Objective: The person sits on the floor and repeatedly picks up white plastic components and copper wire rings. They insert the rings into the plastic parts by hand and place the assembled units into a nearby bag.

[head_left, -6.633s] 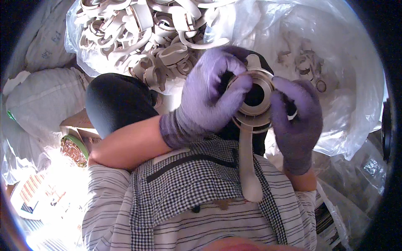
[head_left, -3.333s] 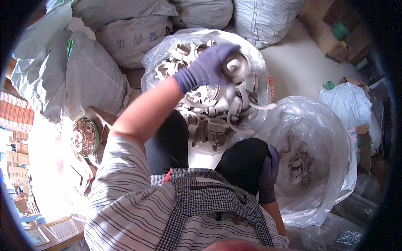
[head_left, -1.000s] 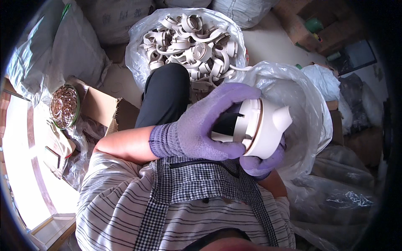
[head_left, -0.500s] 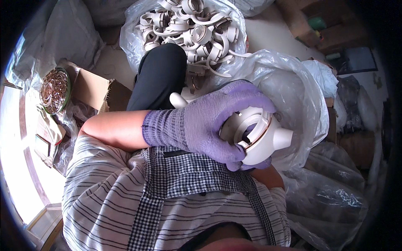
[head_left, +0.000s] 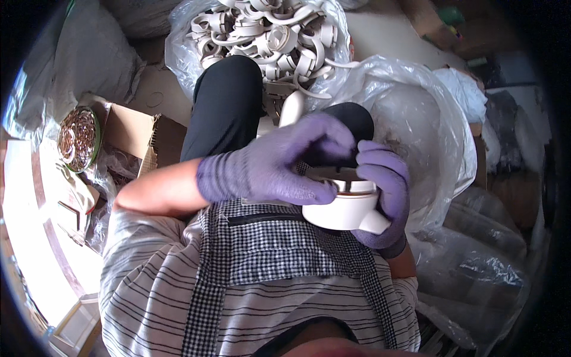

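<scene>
A white, round plastic lid (head_left: 333, 215) with a short spout is in front of my chest, its open side up. A thin brown ring (head_left: 358, 193) runs round its collar. My left hand (head_left: 276, 166), in a purple knit glove, has its thumb on the lid's left rim, with the fingers curled above the opening. Round the right side and behind the spout, my right hand (head_left: 389, 184), gloved alike, cradles the lid, fingertips bent over the top. Behind my left hand a rounded white handle (head_left: 291, 109) sticks up; what it joins is hidden.
A clear plastic bag at the far side holds many white handled parts (head_left: 279, 38). An opened clear bag (head_left: 425, 128) lies at the right. To the left, a green-rimmed dish of brown rings (head_left: 79, 138) stands beside a cardboard box (head_left: 132, 128).
The lid has come down and left and turned from tilted to upright. My left hand has shifted its grip, fingers lifting off the far side. My right hand has come into view beside the lid.
</scene>
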Demonstrator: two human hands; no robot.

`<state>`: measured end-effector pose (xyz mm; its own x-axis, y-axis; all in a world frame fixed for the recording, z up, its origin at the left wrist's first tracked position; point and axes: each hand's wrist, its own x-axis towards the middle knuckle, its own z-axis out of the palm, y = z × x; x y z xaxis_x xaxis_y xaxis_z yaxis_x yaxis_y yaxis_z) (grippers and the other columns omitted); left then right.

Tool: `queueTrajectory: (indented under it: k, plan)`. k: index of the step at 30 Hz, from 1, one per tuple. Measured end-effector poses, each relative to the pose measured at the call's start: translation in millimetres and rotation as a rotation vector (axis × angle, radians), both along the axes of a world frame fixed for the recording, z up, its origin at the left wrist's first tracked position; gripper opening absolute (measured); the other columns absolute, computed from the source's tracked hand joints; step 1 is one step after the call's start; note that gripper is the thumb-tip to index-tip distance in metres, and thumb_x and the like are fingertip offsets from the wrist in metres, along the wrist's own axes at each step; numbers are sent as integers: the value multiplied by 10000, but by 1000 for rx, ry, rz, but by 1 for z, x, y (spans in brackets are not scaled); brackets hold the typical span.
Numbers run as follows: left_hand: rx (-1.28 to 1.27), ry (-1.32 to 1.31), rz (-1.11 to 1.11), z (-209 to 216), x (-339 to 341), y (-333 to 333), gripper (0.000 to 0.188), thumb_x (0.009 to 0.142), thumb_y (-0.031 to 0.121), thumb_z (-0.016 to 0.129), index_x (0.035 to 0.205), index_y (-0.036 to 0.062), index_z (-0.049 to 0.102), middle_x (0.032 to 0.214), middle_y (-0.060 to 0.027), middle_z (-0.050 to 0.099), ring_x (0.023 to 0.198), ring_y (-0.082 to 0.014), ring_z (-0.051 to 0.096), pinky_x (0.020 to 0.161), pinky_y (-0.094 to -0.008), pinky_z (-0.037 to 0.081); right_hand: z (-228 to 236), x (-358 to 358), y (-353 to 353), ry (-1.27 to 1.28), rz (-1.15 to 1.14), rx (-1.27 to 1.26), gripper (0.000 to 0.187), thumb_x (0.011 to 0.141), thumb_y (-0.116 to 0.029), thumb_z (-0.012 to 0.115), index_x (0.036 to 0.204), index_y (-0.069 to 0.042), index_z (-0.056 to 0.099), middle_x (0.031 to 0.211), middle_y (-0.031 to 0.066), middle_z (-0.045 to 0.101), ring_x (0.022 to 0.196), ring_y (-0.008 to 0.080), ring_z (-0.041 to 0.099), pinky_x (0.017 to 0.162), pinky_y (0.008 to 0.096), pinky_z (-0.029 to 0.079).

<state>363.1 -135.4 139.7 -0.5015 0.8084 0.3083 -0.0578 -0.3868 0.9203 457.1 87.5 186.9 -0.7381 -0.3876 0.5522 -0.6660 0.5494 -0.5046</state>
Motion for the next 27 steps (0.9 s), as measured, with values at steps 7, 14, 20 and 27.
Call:
queueTrajectory:
  k: [7,14,20,27]
  plan:
    - [-142,863,582,28,25,-19,487,730,247,912,1109,30,697,1083,-116,638,1033,-280,616,890,-367,512,-3,10,-9,144,-241,101,593,726,-251,889,1207,-24,627,1205,157,587,1092,342,594,947,460,493]
    - [-214,829,722,30,18,-8,506,689,189,895,1081,37,614,1054,-137,638,950,-316,638,842,-396,518,-15,0,-22,294,-431,23,499,700,-164,860,1138,-68,642,1162,107,545,1044,301,553,913,436,461]
    - [-406,643,567,21,19,-10,468,658,181,868,1016,50,597,968,-126,608,901,-311,623,816,-387,517,-14,6,-24,-57,-387,79,552,613,-81,846,1112,-56,613,1068,129,557,966,327,581,855,435,494]
    - [-431,539,468,3,28,-12,452,622,209,868,970,81,608,876,-125,605,792,-339,646,715,-417,540,-24,17,-18,-269,-290,91,526,601,-42,819,1081,-55,604,1043,144,563,957,338,591,850,439,501]
